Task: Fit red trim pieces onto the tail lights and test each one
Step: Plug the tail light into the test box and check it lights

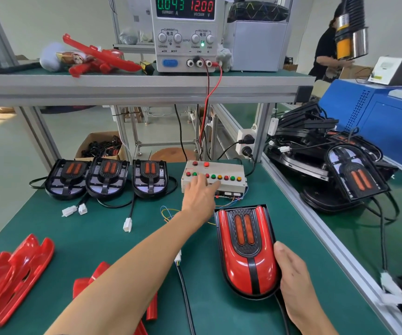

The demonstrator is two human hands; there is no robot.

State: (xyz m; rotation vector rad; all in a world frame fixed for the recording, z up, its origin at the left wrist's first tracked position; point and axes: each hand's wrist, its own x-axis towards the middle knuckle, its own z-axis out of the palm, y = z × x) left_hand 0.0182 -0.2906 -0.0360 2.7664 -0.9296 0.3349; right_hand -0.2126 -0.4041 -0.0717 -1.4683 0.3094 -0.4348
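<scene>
While the test runs, this is how things lie, from biggest to smallest:

Surface [103, 238]: green mat that looks grippy, so a housing set down on it should stay put under a light hand.

Power supply [186, 32]: up on the shelf, reading 0.043 and 12.00, with a red and a black lead dropping toward the test box.

Fitted tail light [246, 250]: lies flat at the near right of the surface, red trim already seated around its 2 orange lenses. I judge it light, hollow, rigid plastic; the gloss will be slippery and will show scratches, so take it by the black rim at the sides, never by the cable or the lenses.

Loose red trim pieces [14, 269]: piled at the near left, thin glossy shells. They probably flex a little and could snap at the clips; hold by the edges.

Bare tail lights [107, 176]: 3 in a row at the far left of the surface, no trim on them, white plugs lying loose in front.

Test box [213, 176]: beige, with a row of coloured buttons, just beyond the fitted light.

Right hand [294, 274]: fingers curled round the fitted light's lower right edge, steadying it.

Left hand [198, 192]: reaching out with fingers extended onto the button row, holding nothing; which button it touches I cannot tell.
</scene>
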